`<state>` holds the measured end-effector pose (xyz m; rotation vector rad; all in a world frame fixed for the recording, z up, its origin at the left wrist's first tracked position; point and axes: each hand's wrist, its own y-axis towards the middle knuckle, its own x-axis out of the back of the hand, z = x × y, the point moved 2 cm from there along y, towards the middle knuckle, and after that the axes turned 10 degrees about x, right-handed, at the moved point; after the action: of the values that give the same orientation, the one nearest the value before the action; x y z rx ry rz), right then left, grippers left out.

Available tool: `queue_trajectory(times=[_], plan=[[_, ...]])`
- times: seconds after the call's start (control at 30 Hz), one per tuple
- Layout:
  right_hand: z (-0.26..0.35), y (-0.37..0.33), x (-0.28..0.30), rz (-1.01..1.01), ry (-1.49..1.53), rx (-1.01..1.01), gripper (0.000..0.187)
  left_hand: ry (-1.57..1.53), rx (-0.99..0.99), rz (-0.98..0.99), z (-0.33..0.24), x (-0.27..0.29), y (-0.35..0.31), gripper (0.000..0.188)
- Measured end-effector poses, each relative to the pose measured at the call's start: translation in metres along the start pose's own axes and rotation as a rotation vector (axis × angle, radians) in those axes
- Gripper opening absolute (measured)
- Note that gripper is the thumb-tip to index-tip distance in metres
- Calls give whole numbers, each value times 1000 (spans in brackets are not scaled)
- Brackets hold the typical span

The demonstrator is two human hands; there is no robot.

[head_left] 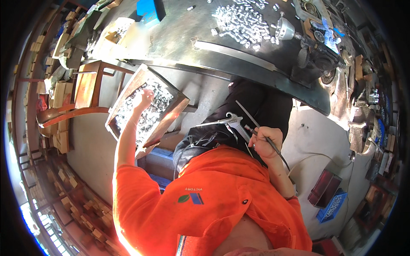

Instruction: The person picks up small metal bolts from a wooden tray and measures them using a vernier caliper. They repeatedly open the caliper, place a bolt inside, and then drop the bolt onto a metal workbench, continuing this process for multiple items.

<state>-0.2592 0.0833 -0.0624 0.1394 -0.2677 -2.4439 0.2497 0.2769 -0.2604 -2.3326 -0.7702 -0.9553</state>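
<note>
My left hand (144, 99) reaches into a wooden box (173, 113) of small shiny metal parts (154, 112). Its fingers look curled among the parts; glare hides what they grip. My right hand (267, 143), above my lap, is closed round a slim dark metal rod (245, 112) that slants up and to the left. Just left of that hand, a silver air blow gun (232, 120) with a long thin nozzle lies over my dark trousers.
Ahead, a metal workbench (171, 45) carries a heap of small metal cylinders (243, 25), a flat bar (235, 54) and a chucked machine (287, 30). A wooden chair (72, 116) stands left. Right, on the floor, are a dark red box (324, 187) and a blue tray (332, 207).
</note>
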Motion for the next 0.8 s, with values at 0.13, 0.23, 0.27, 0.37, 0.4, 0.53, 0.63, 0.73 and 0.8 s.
queue_trajectory(times=[0.13, 0.23, 0.27, 0.37, 0.4, 0.53, 0.63, 0.73, 0.8], plan=[[-8, -5, 10, -9, -151, 26, 24, -632, 26, 231, -206, 22, -60, 14], [-6, 2, 5, 81, -158, 64, 25, -858, -30, 442, -269, 8, -106, 15], [-1, 5, 2, 107, -148, 66, 27, -935, -49, 526, -284, -1, -117, 15], [11, 12, -4, 133, -156, 176, 25, -1121, 20, 790, -316, -38, -134, 18], [12, 13, -3, 151, -140, 199, 25, -1175, 80, 875, -323, -50, -139, 19], [15, 15, -2, 144, -213, 287, 21, -1299, 155, 1091, -343, -85, -152, 24], [16, 16, 0, 128, -202, 277, 24, -1212, 225, 1052, -350, -91, -157, 25], [15, 18, -2, 142, -184, 269, 25, -1070, 168, 906, -353, -90, -159, 24], [13, 20, -4, 172, -191, 272, 25, -884, 105, 869, -361, -85, -162, 21]])
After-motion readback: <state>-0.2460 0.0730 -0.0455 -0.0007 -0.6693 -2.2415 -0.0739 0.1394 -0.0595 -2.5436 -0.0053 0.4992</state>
